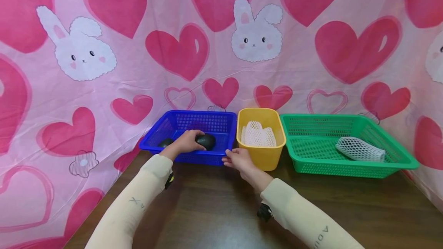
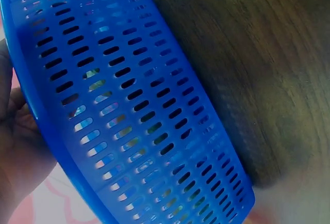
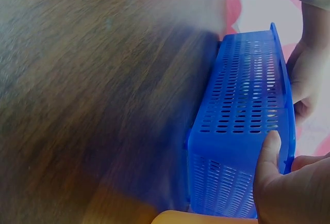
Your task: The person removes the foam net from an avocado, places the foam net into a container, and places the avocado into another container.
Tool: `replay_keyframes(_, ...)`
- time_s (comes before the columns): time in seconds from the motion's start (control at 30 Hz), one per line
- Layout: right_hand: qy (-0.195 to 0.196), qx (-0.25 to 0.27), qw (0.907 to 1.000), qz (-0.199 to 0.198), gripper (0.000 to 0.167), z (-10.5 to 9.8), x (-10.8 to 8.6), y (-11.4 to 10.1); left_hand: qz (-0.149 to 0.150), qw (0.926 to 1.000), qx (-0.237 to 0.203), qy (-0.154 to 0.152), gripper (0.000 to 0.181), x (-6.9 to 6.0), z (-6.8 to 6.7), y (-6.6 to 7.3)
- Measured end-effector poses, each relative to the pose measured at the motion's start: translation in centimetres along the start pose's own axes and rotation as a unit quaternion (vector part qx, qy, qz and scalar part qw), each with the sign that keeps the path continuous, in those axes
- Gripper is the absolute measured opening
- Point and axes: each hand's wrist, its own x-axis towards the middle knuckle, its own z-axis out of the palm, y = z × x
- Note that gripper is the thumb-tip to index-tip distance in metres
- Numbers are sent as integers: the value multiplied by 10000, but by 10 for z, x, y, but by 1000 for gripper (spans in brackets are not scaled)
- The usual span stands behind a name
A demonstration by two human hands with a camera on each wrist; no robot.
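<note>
My left hand (image 1: 188,141) reaches over the front rim of the blue basket (image 1: 199,158) and grips a dark, smooth avocado (image 1: 206,141) inside it. A second avocado (image 1: 166,142) lies to the left in the same basket, partly behind the wrist. At the basket's front right corner, my right hand (image 1: 239,159) pinches the rim. In the right wrist view the thumb of the right hand (image 3: 289,190) presses the outer wall, with the other fingers mostly hidden. The left wrist view shows the left hand (image 2: 23,146) beyond the rim; its avocado is hidden there.
Right of the blue basket stands a yellow bin (image 1: 264,158) holding white foam net sleeves (image 1: 256,135). Beyond it, a green basket (image 1: 342,167) contains a white foam net sleeve (image 1: 360,150); its contents cannot be told. The wooden table (image 1: 207,203) meets a printed cloth backdrop.
</note>
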Motion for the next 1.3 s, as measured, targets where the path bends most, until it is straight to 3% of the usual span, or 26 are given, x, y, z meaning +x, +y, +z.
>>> replay_keyframes(0.4, 16, 186, 9998, 103, 27, 1, 0, -2, -232, 9988, -52, -430, 55, 7, 1, -1)
replay_keyframes(0.73, -8, 305, 9995, 52, 24, 1, 0, -1, -465, 9934, 177, -1036, 49, 12, -1, 3)
replay_keyframes(1.3, -1, 236, 9997, 85, 25, 0, 0, 0, -748, 9858, 407, -1451, 38, 17, 1, 5)
